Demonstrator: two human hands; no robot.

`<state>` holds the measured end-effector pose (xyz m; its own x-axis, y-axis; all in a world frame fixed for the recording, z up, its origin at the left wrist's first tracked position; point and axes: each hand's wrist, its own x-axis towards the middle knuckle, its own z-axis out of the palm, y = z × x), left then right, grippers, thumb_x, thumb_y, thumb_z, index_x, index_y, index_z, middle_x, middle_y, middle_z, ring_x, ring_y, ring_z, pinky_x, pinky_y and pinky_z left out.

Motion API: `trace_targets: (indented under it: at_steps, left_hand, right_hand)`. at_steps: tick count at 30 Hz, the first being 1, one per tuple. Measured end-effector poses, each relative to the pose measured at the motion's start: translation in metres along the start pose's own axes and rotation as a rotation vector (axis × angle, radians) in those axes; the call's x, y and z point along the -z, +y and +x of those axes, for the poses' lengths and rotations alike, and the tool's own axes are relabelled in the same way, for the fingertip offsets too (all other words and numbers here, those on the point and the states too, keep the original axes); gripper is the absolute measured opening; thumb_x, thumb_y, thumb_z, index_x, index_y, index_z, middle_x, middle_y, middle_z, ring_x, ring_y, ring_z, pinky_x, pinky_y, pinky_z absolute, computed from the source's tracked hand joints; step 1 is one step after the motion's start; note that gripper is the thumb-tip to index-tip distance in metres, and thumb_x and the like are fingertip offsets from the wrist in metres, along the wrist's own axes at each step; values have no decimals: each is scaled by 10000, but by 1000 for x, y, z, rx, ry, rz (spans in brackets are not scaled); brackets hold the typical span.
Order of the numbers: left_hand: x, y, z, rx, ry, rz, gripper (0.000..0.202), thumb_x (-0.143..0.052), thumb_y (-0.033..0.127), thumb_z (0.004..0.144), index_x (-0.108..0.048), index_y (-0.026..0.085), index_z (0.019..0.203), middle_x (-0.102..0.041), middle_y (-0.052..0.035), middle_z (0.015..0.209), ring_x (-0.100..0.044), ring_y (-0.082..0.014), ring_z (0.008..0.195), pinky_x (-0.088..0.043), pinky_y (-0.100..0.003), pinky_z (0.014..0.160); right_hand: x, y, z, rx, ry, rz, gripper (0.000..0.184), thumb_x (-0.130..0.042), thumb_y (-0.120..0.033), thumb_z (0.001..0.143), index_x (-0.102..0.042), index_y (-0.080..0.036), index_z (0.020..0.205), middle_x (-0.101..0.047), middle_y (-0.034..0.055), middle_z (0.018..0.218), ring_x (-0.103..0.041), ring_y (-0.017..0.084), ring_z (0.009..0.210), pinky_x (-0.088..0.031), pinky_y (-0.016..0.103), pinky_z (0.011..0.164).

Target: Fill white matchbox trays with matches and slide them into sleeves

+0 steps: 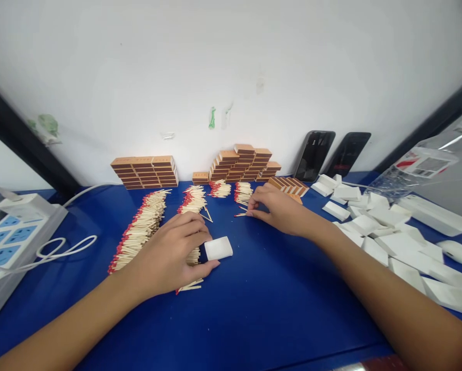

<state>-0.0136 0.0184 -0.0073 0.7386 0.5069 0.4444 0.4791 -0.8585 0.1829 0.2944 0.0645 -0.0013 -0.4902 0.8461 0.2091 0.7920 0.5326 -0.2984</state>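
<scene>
My left hand (172, 252) rests on the blue table (262, 309), fingers curled around a small white matchbox tray (218, 248). It lies over a row of red-tipped matches (140, 229). My right hand (279, 208) reaches forward, its fingertips pinched on a few matches (241, 214) beside a small match pile (243, 192). More match piles (193, 200) lie between the two hands.
Brown matchbox sleeves are stacked against the wall, one stack on the left (146, 172) and another in the middle (242, 163). Several white trays (374, 232) lie at the right. A power strip (10, 232) with cables sits left. Two dark phones (331, 153) lean on the wall.
</scene>
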Motion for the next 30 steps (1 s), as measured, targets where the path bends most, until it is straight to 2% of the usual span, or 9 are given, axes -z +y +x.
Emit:
trace_targets:
  at_steps: [5, 9, 17, 23, 30]
  left_hand:
    - [1, 2, 1, -23, 28, 6, 222, -811, 365, 905, -736, 195, 1026, -756, -77, 1025, -667, -279, 1134, -593, -444, 996]
    - [1, 3, 1, -29, 33, 3, 219, -808, 364, 906, -740, 200, 1033, -758, -80, 1015, -672, -283, 1133, -598, -448, 995]
    - [2, 3, 1, -35, 14, -2, 223, -781, 372, 933, -740, 185, 1047, -752, -91, 1042, -670, -278, 1102, -597, -452, 985]
    - [3, 4, 3, -45, 39, -10, 199, -789, 354, 925, -754, 190, 1033, -756, -90, 1011, -677, -275, 1088, -608, -440, 960]
    - [3, 3, 1, -36, 17, 0, 216, -775, 377, 939, -739, 194, 1047, -749, -89, 1037, -674, -276, 1072, -599, -439, 954]
  right_hand:
    - [-2, 0, 0, -61, 35, -67, 138, -610, -235, 991, -681, -209, 876, -705, 107, 938, -593, 284, 964, -452, 404, 818]
    - [-4, -1, 0, -54, 26, -88, 160, -599, -217, 993, -671, -212, 850, -709, 110, 930, -592, 285, 952, -450, 400, 803]
    - [-1, -5, -1, -24, -26, -85, 201, -557, -245, 1019, -640, -218, 838, -709, 110, 934, -586, 284, 963, -450, 400, 810]
    - [7, 5, -7, -53, -94, -59, 123, -671, -278, 940, -676, -231, 827, -710, 90, 903, -606, 281, 937, -459, 391, 785]
    - [0, 7, -5, -40, -95, -97, 177, -603, -256, 968, -653, -226, 801, -706, 99, 890, -605, 278, 907, -470, 399, 777]
